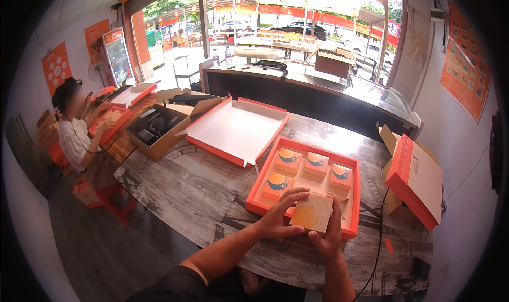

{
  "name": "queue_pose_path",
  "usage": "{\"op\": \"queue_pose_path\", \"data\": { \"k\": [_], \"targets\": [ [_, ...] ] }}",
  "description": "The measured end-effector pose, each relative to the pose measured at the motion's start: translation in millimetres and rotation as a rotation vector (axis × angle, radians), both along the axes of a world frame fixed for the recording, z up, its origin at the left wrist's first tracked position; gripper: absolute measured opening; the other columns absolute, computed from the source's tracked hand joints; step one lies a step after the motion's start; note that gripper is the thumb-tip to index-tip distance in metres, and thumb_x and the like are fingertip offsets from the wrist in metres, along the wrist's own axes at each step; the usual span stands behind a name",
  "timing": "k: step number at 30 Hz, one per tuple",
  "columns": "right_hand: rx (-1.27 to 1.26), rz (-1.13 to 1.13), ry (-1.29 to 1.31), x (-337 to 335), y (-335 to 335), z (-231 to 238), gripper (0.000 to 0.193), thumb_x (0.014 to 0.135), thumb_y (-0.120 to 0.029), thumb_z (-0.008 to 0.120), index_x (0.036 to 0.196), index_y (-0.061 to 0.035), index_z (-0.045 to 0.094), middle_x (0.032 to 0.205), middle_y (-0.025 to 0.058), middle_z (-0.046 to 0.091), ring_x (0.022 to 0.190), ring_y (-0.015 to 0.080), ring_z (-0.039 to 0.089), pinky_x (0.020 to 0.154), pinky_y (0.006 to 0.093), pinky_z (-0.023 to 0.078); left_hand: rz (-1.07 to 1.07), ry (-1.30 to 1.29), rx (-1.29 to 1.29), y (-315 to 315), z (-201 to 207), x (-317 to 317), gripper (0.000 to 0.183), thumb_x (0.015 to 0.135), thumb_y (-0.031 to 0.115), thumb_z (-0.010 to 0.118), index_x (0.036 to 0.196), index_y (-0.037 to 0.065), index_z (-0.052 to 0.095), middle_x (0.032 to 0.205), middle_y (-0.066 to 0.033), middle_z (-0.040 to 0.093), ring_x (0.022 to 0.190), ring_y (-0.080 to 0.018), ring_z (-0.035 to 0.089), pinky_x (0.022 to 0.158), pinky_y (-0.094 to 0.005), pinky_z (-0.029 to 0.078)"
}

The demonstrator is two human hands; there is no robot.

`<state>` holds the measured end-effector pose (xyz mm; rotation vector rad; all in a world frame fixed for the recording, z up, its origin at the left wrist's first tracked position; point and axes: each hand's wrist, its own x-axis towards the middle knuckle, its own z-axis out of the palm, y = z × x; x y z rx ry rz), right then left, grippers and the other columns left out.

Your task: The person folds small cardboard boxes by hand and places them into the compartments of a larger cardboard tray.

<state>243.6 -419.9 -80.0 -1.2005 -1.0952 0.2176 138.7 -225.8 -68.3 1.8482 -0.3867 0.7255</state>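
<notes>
Between my two hands is a small square box (312, 214), cream with an orange-yellow round patch. My left hand (281, 215) grips its left side, fingers over the top edge. My right hand (331, 233) holds the right side, thumb at the lower edge. Both are above the near part of an orange gift box base (356, 196) with a pale divided inside. Several small square boxes sit in its compartments, among them one at the far left (288, 160), one at the far middle (316, 163) and one at the right (341, 175). My hands hide the near compartments.
A white-lined orange lid (238, 124) lies open beyond the base. An open carton (159, 127) with black items stands left of it. Closed orange gift boxes (416, 177) lean at the right, near a black cable (379, 238). Another person (79, 127) sits at a table far left.
</notes>
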Motion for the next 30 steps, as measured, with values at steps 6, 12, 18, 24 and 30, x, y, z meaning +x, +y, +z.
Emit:
{"op": "queue_pose_path", "data": {
  "k": [6,12,18,24,30],
  "targets": [
    [-0.002,0.001,0.008,1.6,0.0,-3.1,0.116,0.087,-0.039,0.086,0.164,0.0013,0.009,0.162,0.0191,0.032,0.141,0.0335,0.048,0.111,0.0447,0.047,-0.008,0.008,-0.014,0.9,-3.8,1.5,0.086,0.086,0.038,0.083,0.154,0.006,0.042,0.158,-0.0163,0.039,0.146,-0.0315,0.041,0.112,-0.0457,0.044],
    [-0.002,0.005,0.011,2.4,0.2,-3.0,0.115,0.087,-0.038,0.086,0.164,0.0017,0.009,0.161,0.0188,0.033,0.14,0.0333,0.049,0.111,0.0446,0.047,-0.004,0.017,-0.011,1.1,-4.9,2.0,0.086,0.086,0.04,0.083,0.155,0.007,0.042,0.159,-0.0162,0.039,0.146,-0.0313,0.041,0.111,-0.0455,0.044],
    [0.003,0.016,0.016,0.9,-0.2,-2.4,0.114,0.088,-0.036,0.085,0.164,0.0012,0.008,0.16,0.0199,0.034,0.14,0.0331,0.05,0.112,0.0444,0.047,-0.002,0.016,-0.012,1.2,-6.0,1.8,0.088,0.086,0.043,0.083,0.155,0.007,0.042,0.159,-0.0163,0.039,0.146,-0.0317,0.041,0.111,-0.0453,0.044],
    [0.009,0.036,0.025,0.0,1.4,0.8,0.113,0.089,-0.034,0.084,0.164,0.0013,0.007,0.159,0.0209,0.036,0.14,0.0332,0.049,0.112,0.0446,0.046,-0.004,0.018,-0.023,1.1,-6.0,2.0,0.088,0.086,0.043,0.083,0.155,0.007,0.042,0.158,-0.0166,0.039,0.146,-0.0319,0.041,0.111,-0.0448,0.044],
    [0.005,0.03,0.026,1.4,1.5,-2.3,0.112,0.089,-0.033,0.084,0.164,0.0018,0.008,0.161,0.0213,0.034,0.141,0.0335,0.049,0.113,0.0451,0.046,-0.007,0.02,-0.019,1.7,-4.0,1.6,0.088,0.087,0.042,0.083,0.155,0.006,0.042,0.158,-0.0175,0.04,0.145,-0.0321,0.042,0.113,-0.0445,0.043]
  ]
}}
